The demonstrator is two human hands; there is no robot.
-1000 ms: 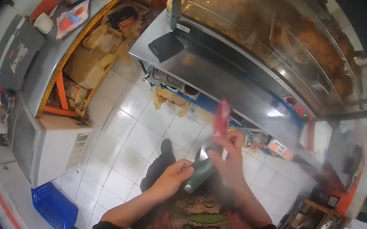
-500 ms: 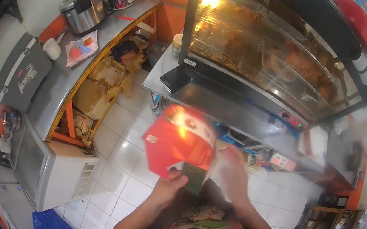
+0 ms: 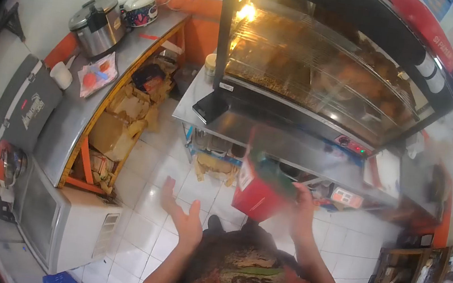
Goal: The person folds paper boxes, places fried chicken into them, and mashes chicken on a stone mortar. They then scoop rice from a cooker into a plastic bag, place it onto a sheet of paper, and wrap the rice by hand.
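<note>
A red cardboard box (image 3: 258,196) with a dark green panel hangs in front of me, just short of the metal counter. My right hand (image 3: 303,209) grips its right side near the green part; the box and fingers are partly blurred. To the left, my left hand (image 3: 185,216) is apart from the box, its fingers spread and holding nothing.
A lit glass display warmer (image 3: 329,57) with food inside stands on the steel counter (image 3: 240,123), beside a black phone-like slab (image 3: 210,106). At left, a side counter (image 3: 136,44) bears a rice cooker (image 3: 97,27). A white chest freezer (image 3: 78,225) stands below.
My left hand has let go of the box and moved left, opening. The box has turned and shifted right, and my right hand now holds it.
</note>
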